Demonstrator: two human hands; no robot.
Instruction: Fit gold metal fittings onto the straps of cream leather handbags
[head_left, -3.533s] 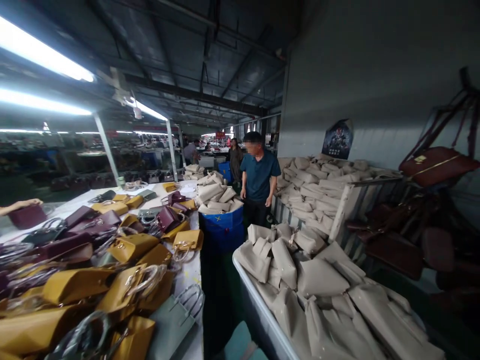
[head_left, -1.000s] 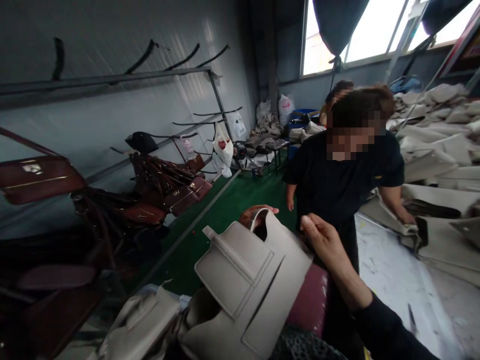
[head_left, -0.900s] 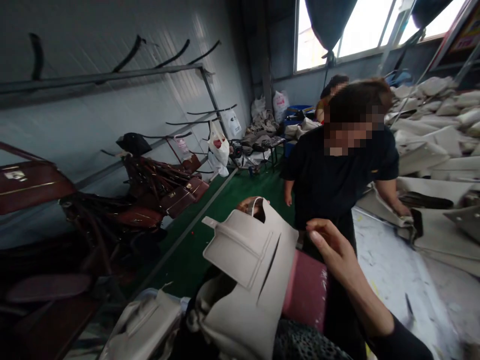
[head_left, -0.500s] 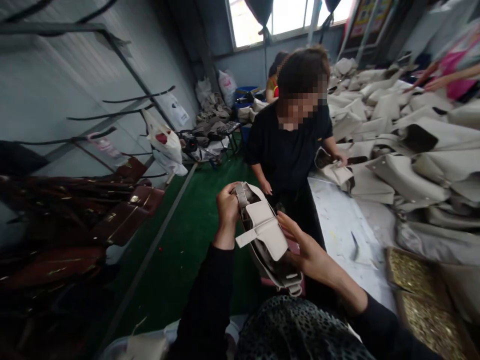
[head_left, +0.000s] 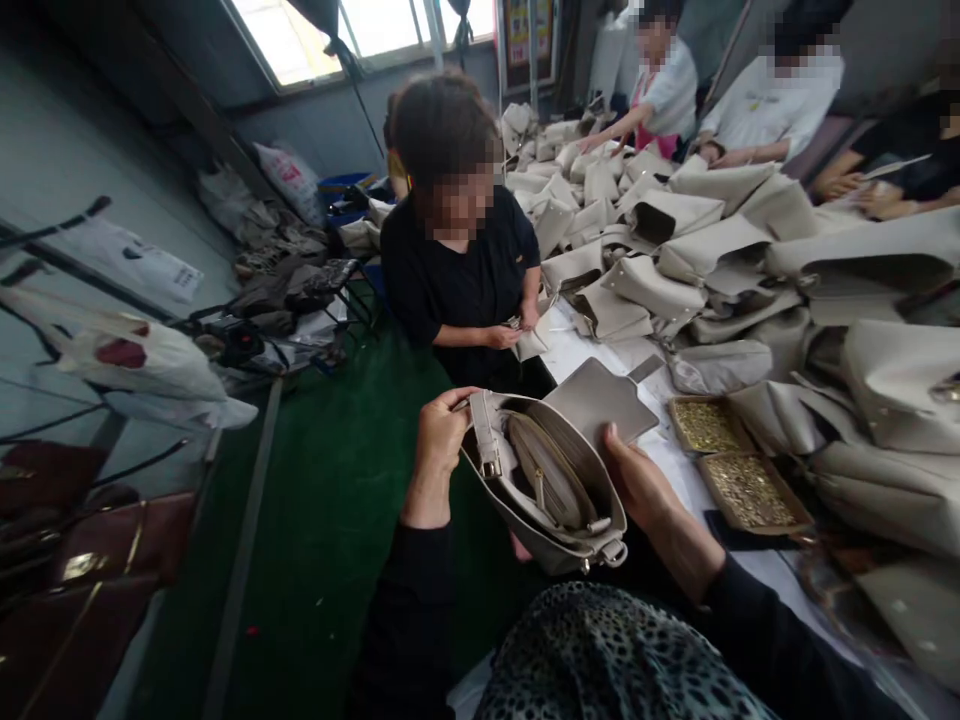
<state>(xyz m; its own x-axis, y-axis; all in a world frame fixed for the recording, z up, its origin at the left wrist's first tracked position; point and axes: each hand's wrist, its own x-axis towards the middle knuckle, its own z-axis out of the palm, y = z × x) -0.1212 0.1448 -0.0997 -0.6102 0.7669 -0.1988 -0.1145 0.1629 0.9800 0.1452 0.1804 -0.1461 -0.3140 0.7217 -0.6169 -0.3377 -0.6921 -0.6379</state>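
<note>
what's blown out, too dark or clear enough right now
Head view: the bright glass window is blown out; head view: the dark brown leather bags at lower left sink into shadow; head view: the open beige leather handbag reads fairly clearly, its inside partly shaded.

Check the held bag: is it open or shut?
Open. The bag has its flap folded back, away from the mouth, and its interior shows, including a compartment with a zip.
</note>
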